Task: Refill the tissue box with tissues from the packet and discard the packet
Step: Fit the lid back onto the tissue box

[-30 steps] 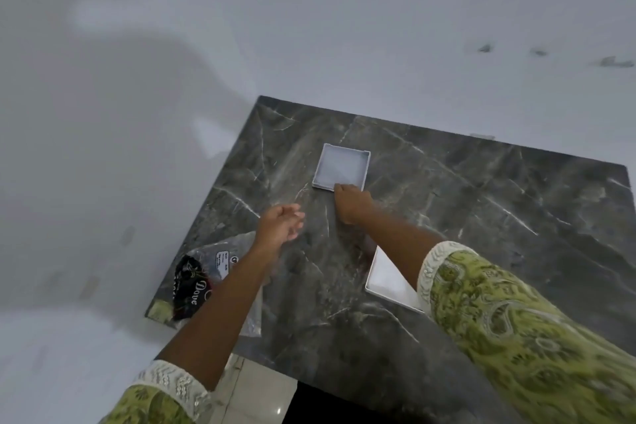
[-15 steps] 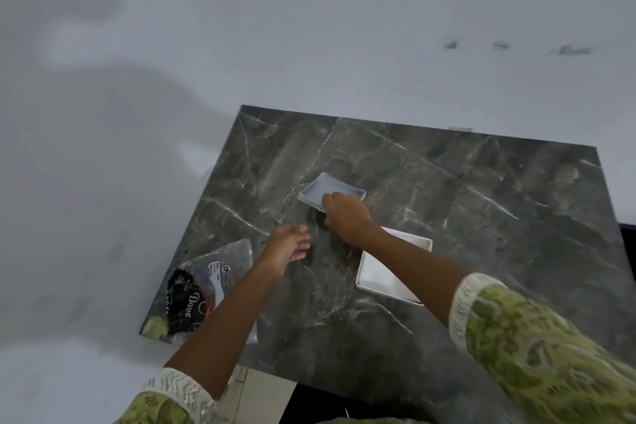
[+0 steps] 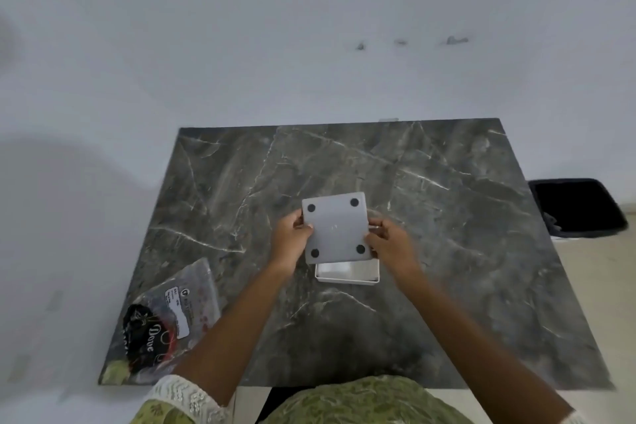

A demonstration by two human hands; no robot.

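Note:
A square grey panel of the tissue box [image 3: 336, 227], with a black round pad at each corner, is held above the table. My left hand [image 3: 290, 237] grips its left edge and my right hand [image 3: 390, 240] grips its right edge. Directly under the panel, on the table, lies the white open part of the tissue box [image 3: 347, 275], partly hidden by the panel. The clear plastic tissue packet [image 3: 172, 318] with a black and red print lies flat at the table's front left corner, apart from both hands.
The dark marble table [image 3: 447, 251] stands against a white wall. A black bin [image 3: 578, 206] sits on the floor just past the table's right edge. My green patterned sleeves fill the bottom of the view.
The right hand lifted the grey panel off the table and turned its padded side up. The left hand came over and took its left edge. The panel now hangs over the white part.

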